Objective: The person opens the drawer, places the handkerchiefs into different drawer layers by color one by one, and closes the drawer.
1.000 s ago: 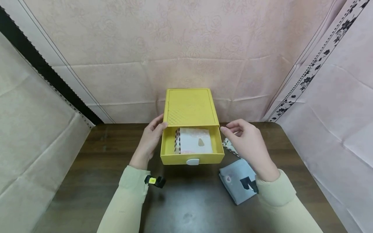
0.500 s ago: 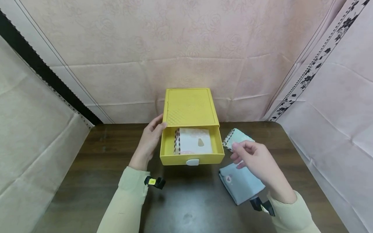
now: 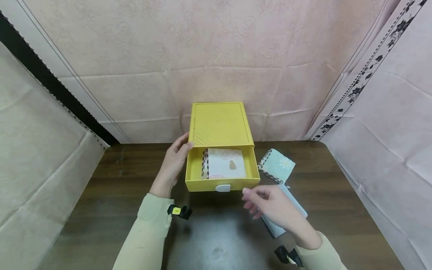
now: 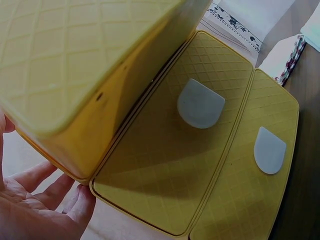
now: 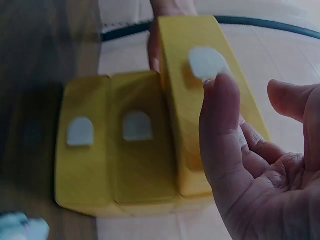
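A yellow drawer cabinet (image 3: 221,123) stands against the back cloth, its top drawer (image 3: 199,184) pulled out. Inside that drawer lies a folded white cloth (image 3: 222,161) with a dark-and-white braided edge. My left hand (image 3: 172,163) rests against the cabinet's left side, fingers fairly straight and thumb near the front top edge. My right hand (image 3: 275,206) hovers just in front of the drawer's right corner, fingers loosely bent and nothing held. In the right wrist view its fingertip overlaps the drawer's white tab (image 5: 207,62); contact cannot be told.
On the wooden table (image 3: 216,232), a folded mint cloth (image 3: 278,165) with a flower lies right of the cabinet. A folded blue cloth (image 3: 275,227) is partly hidden under my right hand. Two lower drawers (image 4: 175,145) with white tabs are shut. Pale cloth (image 3: 222,45) hangs behind.
My right hand has drawn back from the cabinet's right side, then moved toward the drawer front, uncovering the mint cloth. Left hand, cabinet and drawer look the same.
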Motion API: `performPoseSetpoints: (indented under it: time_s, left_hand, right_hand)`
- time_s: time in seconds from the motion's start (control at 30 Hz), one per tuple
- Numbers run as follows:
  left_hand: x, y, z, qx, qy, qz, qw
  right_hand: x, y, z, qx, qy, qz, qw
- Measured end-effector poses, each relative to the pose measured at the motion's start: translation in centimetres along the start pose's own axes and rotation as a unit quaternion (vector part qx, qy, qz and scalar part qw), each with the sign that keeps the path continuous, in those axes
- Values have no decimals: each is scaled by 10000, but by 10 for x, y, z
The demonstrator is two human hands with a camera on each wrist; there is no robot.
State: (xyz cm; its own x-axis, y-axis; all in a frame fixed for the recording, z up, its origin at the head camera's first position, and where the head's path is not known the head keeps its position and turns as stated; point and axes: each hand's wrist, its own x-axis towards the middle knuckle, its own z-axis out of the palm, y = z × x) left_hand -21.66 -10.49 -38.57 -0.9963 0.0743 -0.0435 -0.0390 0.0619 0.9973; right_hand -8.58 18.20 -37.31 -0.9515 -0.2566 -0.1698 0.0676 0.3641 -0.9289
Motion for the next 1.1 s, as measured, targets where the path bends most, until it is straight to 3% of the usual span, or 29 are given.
performPoseSetpoints:
  time_s: [0.3,0.5,1.1]
  left_hand:
    - [0,-2,0,-26,32,-11,10000]
    - [0,-4,1,-84,21,81,9999]
    - [2,-7,0,-149,24,86,9998]
  right_hand:
    - [18,5,32,494,-164,29,9986]
    - [25,3,45,1071,-28,110,9942]
    - [40,0,52,1531,297,316,9873]
